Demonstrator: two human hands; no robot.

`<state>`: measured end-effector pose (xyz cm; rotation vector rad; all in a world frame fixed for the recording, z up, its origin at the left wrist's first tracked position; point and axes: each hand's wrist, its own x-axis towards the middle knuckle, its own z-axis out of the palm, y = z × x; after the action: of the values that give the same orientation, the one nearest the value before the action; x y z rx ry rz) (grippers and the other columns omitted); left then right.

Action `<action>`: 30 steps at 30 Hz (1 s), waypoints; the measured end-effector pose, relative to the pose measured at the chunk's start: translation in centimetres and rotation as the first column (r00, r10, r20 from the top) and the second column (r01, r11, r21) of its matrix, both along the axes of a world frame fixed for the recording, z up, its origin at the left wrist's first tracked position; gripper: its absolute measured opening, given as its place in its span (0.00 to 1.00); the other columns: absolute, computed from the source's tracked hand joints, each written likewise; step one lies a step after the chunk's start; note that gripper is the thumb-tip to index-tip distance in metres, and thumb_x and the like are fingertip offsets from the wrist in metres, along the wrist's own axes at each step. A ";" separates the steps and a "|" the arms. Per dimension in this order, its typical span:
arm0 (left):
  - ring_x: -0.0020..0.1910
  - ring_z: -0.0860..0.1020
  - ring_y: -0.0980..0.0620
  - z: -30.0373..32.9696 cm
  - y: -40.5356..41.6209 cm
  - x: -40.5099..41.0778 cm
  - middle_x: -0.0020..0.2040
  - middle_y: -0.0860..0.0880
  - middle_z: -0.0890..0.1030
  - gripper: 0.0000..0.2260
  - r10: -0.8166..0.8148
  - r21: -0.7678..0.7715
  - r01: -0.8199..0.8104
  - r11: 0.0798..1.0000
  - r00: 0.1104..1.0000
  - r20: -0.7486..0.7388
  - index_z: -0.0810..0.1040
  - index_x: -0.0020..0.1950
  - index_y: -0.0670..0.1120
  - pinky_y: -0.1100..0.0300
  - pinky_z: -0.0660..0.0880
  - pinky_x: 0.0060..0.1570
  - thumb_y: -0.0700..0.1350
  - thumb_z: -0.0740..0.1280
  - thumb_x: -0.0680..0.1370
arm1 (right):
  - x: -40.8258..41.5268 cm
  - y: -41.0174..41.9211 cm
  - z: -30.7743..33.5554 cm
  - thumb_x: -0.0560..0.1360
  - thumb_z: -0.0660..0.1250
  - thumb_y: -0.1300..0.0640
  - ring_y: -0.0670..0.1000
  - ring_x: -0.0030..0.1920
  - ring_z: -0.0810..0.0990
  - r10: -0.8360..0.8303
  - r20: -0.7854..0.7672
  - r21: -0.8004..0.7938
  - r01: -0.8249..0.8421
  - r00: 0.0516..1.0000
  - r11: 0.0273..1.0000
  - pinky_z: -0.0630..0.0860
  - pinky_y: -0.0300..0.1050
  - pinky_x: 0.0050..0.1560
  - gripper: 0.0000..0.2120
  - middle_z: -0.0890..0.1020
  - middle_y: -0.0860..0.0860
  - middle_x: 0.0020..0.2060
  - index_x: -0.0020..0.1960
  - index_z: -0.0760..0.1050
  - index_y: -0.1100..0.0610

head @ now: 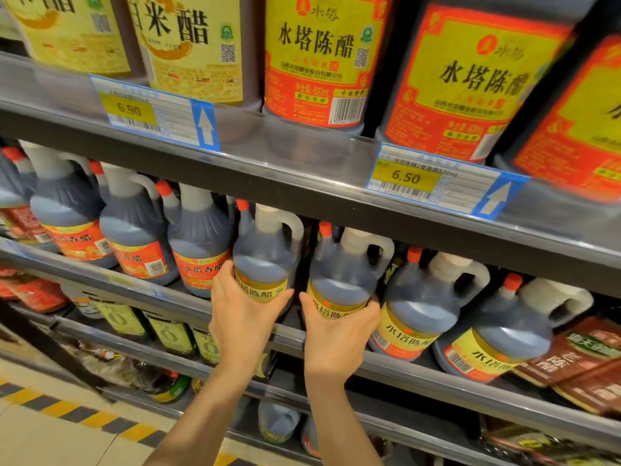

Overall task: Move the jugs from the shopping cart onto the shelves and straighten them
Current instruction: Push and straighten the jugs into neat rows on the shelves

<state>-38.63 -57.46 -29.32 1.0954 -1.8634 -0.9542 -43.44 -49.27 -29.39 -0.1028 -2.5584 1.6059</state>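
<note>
Left hand (247, 309) grips one jug (265, 260), right hand (337, 331) grips its neighbour (346, 280), both on the middle shelf (420, 373); shoving unevenly could topple either off the front lip

A shop aisle: tiered shelves (302, 183) stocked with vinegar jugs (420, 307), price tags (433, 179) clipped along the edges.

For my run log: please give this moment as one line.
left hand: grips jug | right hand: grips neighbour jug | shelf: middle
</note>
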 end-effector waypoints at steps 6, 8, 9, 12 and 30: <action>0.64 0.71 0.46 0.1 0.4 0.3 0.66 0.48 0.71 0.40 0.003 0.006 -0.003 1.000 1.000 -0.020 0.64 0.69 0.47 0.49 0.74 0.54 0.53 0.78 0.62 | 0.4 -0.1 0.2 0.57 0.78 0.39 0.57 0.67 0.69 -0.035 -0.018 0.044 0.036 0.999 0.998 0.75 0.57 0.59 0.51 0.69 0.55 0.65 0.70 0.59 0.59; 0.65 0.71 0.46 0.2 0.5 0.3 0.66 0.47 0.71 0.40 0.004 0.007 -0.004 1.000 1.000 -0.024 0.64 0.69 0.47 0.49 0.73 0.54 0.53 0.78 0.62 | 0.4 0.2 0.2 0.57 0.77 0.38 0.57 0.67 0.70 -0.020 -0.014 0.061 0.021 1.000 0.998 0.75 0.55 0.58 0.50 0.69 0.54 0.65 0.70 0.59 0.59; 0.64 0.71 0.46 0.3 0.5 0.3 0.66 0.47 0.71 0.40 0.005 0.007 -0.005 1.000 1.000 -0.025 0.64 0.69 0.47 0.49 0.73 0.54 0.52 0.78 0.63 | 0.4 0.3 0.2 0.57 0.77 0.38 0.57 0.67 0.70 -0.004 -0.012 0.068 0.005 1.000 0.998 0.74 0.54 0.57 0.50 0.69 0.54 0.65 0.70 0.60 0.59; 0.64 0.71 0.46 0.3 0.6 0.3 0.65 0.47 0.71 0.39 0.006 0.002 -0.006 1.000 1.000 -0.016 0.64 0.69 0.47 0.49 0.72 0.55 0.52 0.78 0.63 | 0.3 0.7 0.2 0.58 0.77 0.38 0.56 0.66 0.71 0.050 -0.016 0.097 -0.049 0.999 0.994 0.75 0.52 0.56 0.48 0.70 0.54 0.63 0.68 0.61 0.59; 0.52 0.70 0.57 0.8 11.6 1.5 0.51 0.51 0.71 0.24 -0.238 -0.006 0.241 0.970 0.953 -0.189 0.70 0.58 0.46 0.69 0.66 0.54 0.52 0.73 0.67 | 1.8 13.4 1.1 0.65 0.77 0.61 0.44 0.53 0.75 0.032 -0.180 -0.117 -0.053 0.983 0.992 0.70 0.36 0.60 0.27 0.74 0.44 0.50 0.57 0.68 0.47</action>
<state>-37.18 -45.88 -28.54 0.7694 -1.8607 -1.1716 -41.63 -35.89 -28.29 0.0822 -2.3451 1.7013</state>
